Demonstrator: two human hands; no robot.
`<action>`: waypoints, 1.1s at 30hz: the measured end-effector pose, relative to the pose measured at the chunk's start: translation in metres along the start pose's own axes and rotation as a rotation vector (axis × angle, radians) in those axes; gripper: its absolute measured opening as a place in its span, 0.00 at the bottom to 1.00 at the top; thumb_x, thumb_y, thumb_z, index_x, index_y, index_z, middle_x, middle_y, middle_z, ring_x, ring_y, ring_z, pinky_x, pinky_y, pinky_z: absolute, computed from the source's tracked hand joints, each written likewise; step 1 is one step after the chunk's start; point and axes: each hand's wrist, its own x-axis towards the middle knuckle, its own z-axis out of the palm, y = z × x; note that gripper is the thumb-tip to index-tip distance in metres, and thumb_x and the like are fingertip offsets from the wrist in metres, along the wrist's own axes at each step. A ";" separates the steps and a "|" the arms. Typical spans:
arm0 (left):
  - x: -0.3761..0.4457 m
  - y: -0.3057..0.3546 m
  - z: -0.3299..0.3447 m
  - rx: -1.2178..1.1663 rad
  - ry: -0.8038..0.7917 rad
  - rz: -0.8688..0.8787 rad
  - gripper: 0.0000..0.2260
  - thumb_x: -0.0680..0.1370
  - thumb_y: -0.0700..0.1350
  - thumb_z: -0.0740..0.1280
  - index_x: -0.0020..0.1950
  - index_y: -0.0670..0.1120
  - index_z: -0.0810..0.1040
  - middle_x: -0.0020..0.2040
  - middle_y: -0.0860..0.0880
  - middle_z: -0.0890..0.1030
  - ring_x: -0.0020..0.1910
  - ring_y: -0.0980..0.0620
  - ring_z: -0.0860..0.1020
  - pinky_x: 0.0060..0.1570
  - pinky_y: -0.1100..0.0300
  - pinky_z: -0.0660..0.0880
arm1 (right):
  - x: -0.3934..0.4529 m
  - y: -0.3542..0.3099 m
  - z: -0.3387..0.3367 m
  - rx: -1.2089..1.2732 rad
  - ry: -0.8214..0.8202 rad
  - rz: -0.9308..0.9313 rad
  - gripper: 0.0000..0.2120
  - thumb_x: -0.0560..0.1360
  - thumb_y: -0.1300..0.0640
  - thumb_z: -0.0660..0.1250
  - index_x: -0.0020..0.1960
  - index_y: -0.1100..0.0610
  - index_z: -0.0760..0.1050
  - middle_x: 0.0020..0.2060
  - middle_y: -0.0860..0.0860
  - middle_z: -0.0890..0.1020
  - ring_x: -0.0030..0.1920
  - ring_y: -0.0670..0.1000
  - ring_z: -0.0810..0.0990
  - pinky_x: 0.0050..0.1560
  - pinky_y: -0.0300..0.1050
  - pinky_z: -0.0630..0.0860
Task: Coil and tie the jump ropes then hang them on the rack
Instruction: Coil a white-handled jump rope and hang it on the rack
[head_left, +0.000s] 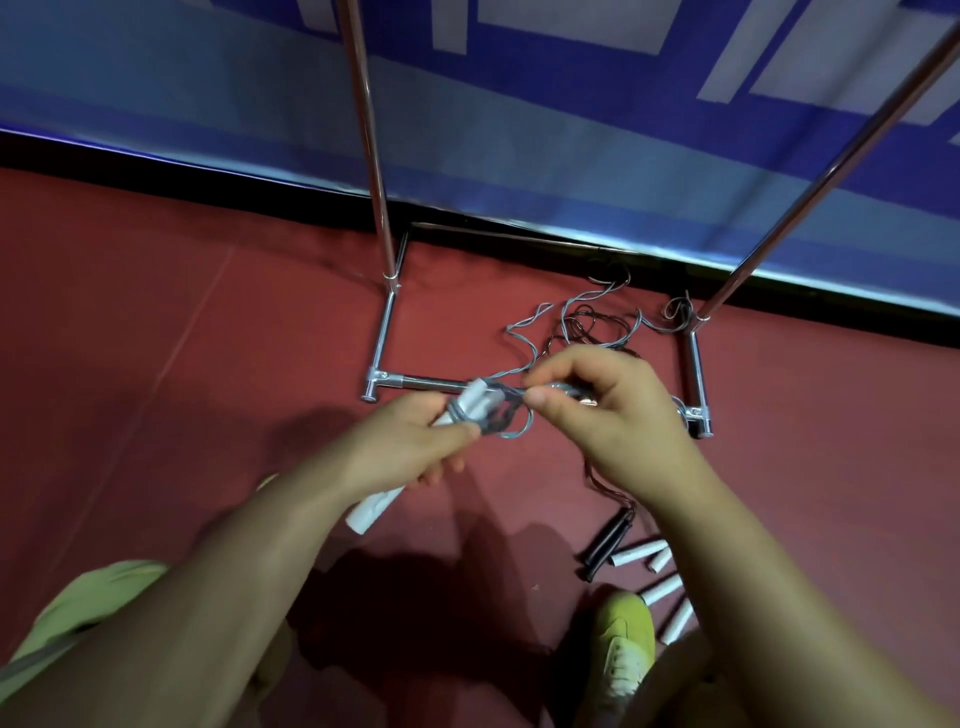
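Hiding rope (558, 387) inside right hand (613, 415).

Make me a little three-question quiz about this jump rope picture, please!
1. True or false: the left hand grips white handles.
2. What does the right hand pinch: A the grey rope, B a rack pole, C the shoe?
3. What colour are the handles lying by the white ones on the red floor?

Key: 1 true; 2 A; 3 black.
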 end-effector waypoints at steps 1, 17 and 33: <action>-0.004 0.002 0.003 0.030 -0.081 0.023 0.04 0.78 0.44 0.63 0.44 0.47 0.75 0.33 0.53 0.78 0.27 0.55 0.71 0.26 0.64 0.67 | 0.001 0.000 -0.002 0.104 0.003 0.010 0.07 0.69 0.61 0.69 0.37 0.50 0.77 0.29 0.42 0.79 0.32 0.39 0.75 0.36 0.31 0.70; -0.024 0.020 0.018 -0.585 -0.264 0.111 0.16 0.72 0.46 0.63 0.51 0.34 0.74 0.29 0.51 0.75 0.22 0.56 0.67 0.23 0.64 0.63 | 0.008 0.016 0.003 0.597 -0.160 0.688 0.12 0.77 0.54 0.62 0.37 0.59 0.71 0.23 0.50 0.72 0.20 0.44 0.63 0.21 0.33 0.55; -0.013 0.014 0.003 -0.616 -0.274 -0.244 0.24 0.68 0.61 0.62 0.46 0.42 0.81 0.34 0.46 0.80 0.29 0.50 0.77 0.31 0.60 0.74 | 0.007 0.023 0.010 0.214 0.084 0.370 0.14 0.75 0.57 0.68 0.34 0.61 0.70 0.21 0.46 0.64 0.23 0.44 0.59 0.24 0.36 0.57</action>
